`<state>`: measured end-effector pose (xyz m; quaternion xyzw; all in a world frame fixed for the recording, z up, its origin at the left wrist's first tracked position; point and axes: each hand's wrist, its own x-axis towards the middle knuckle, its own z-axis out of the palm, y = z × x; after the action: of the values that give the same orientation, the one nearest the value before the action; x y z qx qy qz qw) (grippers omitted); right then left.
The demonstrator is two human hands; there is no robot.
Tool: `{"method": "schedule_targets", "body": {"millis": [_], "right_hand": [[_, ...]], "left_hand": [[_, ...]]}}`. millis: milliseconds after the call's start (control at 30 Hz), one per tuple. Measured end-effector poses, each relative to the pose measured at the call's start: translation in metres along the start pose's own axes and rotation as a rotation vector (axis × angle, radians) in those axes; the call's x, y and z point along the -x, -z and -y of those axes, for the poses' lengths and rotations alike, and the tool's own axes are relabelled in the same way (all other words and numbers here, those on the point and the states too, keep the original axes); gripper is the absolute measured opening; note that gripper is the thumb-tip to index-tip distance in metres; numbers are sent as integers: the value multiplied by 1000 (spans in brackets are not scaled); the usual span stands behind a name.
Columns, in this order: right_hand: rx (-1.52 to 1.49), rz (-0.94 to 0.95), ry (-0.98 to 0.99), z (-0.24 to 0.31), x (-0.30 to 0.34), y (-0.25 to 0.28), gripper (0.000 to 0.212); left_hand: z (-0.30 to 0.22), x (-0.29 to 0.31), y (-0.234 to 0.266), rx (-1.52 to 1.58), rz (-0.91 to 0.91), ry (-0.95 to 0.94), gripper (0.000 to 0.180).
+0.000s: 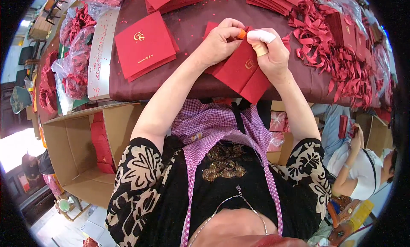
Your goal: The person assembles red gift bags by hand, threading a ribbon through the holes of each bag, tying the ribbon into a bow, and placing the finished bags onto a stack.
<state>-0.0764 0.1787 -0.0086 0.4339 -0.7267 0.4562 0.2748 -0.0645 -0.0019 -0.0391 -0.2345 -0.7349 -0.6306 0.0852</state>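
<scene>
A flat red paper gift bag (238, 69) with a gold emblem is tilted between my hands over the table's near edge. My left hand (223, 42) pinches near its top edge, an orange cover on one fingertip. Gripping the top right edge is my right hand (272, 54), with white and pale yellow wraps on its fingers. The fingertips of both hands come close together there, and what lies between them is too small to make out. More red pieces lie partly hidden under the left wrist. To the left sits a stack of square red bags (143, 46) with the same emblem.
Piles of red ribbon (314, 37) cover the table's right side. More red stacks (273, 1) lie at the back. Clear plastic bags of ribbon (77, 54) sit at left. An open cardboard box (70, 151) stands lower left; a co-worker (356, 166) is at right.
</scene>
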Motion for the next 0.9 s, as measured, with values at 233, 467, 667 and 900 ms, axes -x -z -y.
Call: {"method": "schedule_targets", "body": {"millis": [233,467,667,900], "right_hand": [[-257,87,-366,2,-25,21,17],[-174,530,-290,-3,-37,39,18],[-300,627,-486,-3,-40,46,13],[-286,682,-340,-8,-49,52,10]], "left_hand": [[-11,1,1,-95,55,-75,11],[-13,2,0,-74,97,-111,16],[-16,2,-1,-82,106,-105,18],[-15,2,0,-115,7,-82,16]]}}
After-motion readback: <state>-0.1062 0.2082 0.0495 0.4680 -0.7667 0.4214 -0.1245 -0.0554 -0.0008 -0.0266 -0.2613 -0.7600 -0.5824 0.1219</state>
